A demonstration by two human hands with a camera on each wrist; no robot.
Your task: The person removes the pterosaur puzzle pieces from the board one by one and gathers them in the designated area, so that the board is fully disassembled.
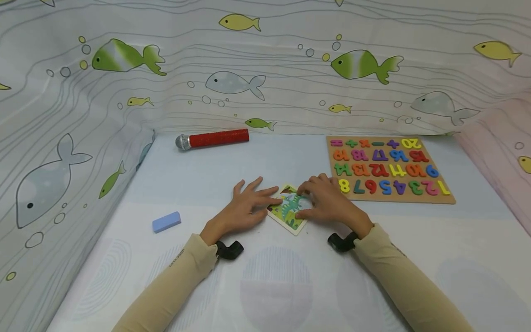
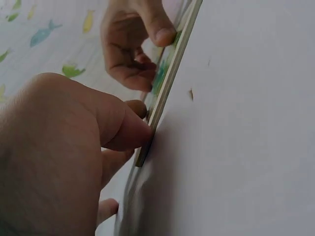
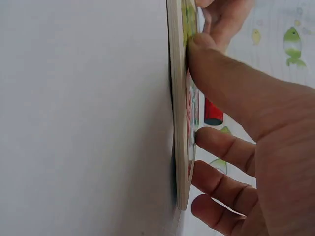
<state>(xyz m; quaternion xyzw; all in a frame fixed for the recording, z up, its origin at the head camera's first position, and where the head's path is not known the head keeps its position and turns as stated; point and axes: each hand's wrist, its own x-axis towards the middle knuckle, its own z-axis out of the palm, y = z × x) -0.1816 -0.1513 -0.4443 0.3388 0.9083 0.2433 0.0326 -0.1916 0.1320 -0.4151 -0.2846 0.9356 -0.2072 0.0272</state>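
A small square wooden dinosaur puzzle (image 1: 292, 210) lies turned cornerwise on the table, its picture green and teal. From its left side my left hand (image 1: 246, 207) reaches in with spread fingers. The index fingertip rests on the picture, and the thumb (image 2: 130, 132) is at the board's edge in the left wrist view. My right hand (image 1: 327, 200) arches over the right part of the puzzle and grips it between thumb and curled fingers. In the right wrist view the thumb (image 3: 211, 56) presses on the picture, with the fingertips farther along the board. The palm hides the puzzle's right corner.
Behind my right hand lies a wooden number board (image 1: 392, 199) with colourful digits and signs. A red toy microphone (image 1: 217, 138) lies at the back left, a blue block (image 1: 167, 222) nearer on the left. Fish-patterned cloth (image 1: 290, 46) closes off the back and sides.
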